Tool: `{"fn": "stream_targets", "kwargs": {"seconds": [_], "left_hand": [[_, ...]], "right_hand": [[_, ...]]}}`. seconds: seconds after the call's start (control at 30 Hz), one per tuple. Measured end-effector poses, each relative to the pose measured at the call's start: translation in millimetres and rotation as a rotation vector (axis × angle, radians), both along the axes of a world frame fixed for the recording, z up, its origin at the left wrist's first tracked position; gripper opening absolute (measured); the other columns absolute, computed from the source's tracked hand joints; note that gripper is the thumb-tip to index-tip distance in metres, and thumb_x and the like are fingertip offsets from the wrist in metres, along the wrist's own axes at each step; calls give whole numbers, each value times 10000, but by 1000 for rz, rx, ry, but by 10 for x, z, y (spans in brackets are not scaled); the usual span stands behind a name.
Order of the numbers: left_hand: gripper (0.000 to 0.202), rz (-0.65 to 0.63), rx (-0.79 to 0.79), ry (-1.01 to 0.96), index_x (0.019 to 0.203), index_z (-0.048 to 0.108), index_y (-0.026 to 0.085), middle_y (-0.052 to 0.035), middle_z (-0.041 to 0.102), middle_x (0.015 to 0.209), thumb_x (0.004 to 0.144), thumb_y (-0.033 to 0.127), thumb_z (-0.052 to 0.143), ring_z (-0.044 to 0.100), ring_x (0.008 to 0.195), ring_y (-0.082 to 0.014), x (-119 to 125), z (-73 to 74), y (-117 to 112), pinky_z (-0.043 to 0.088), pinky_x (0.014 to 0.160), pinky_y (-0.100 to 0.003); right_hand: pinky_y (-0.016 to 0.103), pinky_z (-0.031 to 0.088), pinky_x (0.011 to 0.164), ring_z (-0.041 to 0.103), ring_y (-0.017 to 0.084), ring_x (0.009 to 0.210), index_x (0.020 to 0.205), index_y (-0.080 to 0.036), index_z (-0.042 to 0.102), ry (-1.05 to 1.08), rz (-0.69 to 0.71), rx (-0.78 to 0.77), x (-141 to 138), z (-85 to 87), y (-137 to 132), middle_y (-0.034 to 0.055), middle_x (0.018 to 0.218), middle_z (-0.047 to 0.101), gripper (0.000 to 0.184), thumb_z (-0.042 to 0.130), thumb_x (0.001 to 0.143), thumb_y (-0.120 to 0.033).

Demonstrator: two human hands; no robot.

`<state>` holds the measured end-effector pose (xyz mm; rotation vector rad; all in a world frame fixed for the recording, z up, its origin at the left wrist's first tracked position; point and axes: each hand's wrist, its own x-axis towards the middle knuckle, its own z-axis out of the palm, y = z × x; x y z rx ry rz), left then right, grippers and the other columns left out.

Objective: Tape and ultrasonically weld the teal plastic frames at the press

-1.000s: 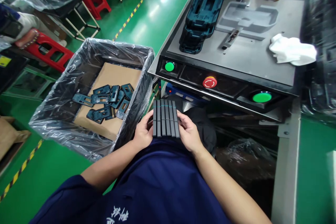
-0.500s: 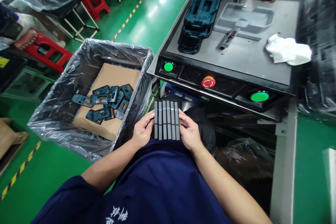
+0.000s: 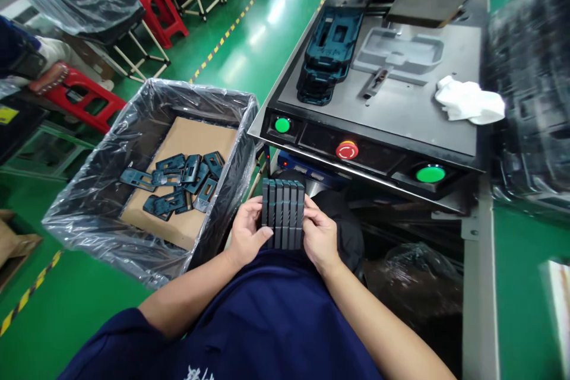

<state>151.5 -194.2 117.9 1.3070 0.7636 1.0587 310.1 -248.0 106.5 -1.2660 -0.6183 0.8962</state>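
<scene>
A stack of dark plastic parts, lined up side by side with their long edges toward me, is held in front of my belly. My left hand grips its left side, with the thumb over the near front edge. On the opposite side, my right hand has its fingers closed against the stack's outer face. To the left, several similar dark plastic parts lie loose on cardboard inside a bin lined with clear plastic.
A metal machine table carries dark plastic housings, a pale fixture and a white cloth. Its front panel has a left green button, a red stop button and a right green button. Red stools stand left.
The stack has tilted, so its far ends show more, and my left thumb has moved onto its front. My view has shifted slightly, with the table now lower and farther left.
</scene>
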Motion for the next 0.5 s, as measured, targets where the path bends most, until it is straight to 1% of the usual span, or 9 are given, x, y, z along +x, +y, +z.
{"fn": "stream_targets", "kwargs": {"seconds": [0.07, 0.2, 0.33, 0.43, 0.5], "left_hand": [[533, 21, 32, 37, 1090, 460, 214, -148, 478, 1330, 712, 386, 793, 579, 1165, -252, 51, 47, -32, 464, 995, -429], [503, 65, 92, 88, 1043, 415, 230, -121, 426, 1317, 713, 296, 788, 576, 1126, -227, 121, 91, -79, 479, 955, -405], [487, 138, 217, 149, 993, 423, 232, -87, 444, 1237, 680, 244, 795, 541, 1122, -218, 128, 104, -65, 477, 933, -366], [498, 134, 305, 158, 1009, 414, 233, -83, 445, 1195, 676, 206, 784, 520, 1112, -213, 105, 103, -45, 463, 940, -368], [499, 131, 332, 163, 1013, 406, 230, -90, 441, 1193, 680, 205, 776, 519, 1104, -216, 91, 93, -43, 462, 938, -379]], "right_hand": [[438, 391, 1103, 566, 235, 1232, 714, -199, 703, -52, -28, -7, -3, 28, -7, 64, 1306, 618, 163, 557, 759, -142], [435, 454, 1053, 611, 243, 1169, 664, -200, 689, -209, -97, 10, -16, 110, -34, 75, 1232, 663, 184, 567, 797, -161], [442, 507, 999, 638, 252, 1124, 680, -215, 682, -376, -180, 150, -38, 174, -63, 67, 1203, 678, 170, 590, 807, -148], [441, 537, 959, 650, 253, 1101, 694, -226, 671, -467, -207, 260, -40, 191, -81, 50, 1213, 671, 180, 589, 789, -97], [441, 552, 930, 660, 254, 1077, 692, -227, 667, -498, -212, 290, -39, 196, -94, 49, 1205, 673, 187, 588, 780, -83]]}}
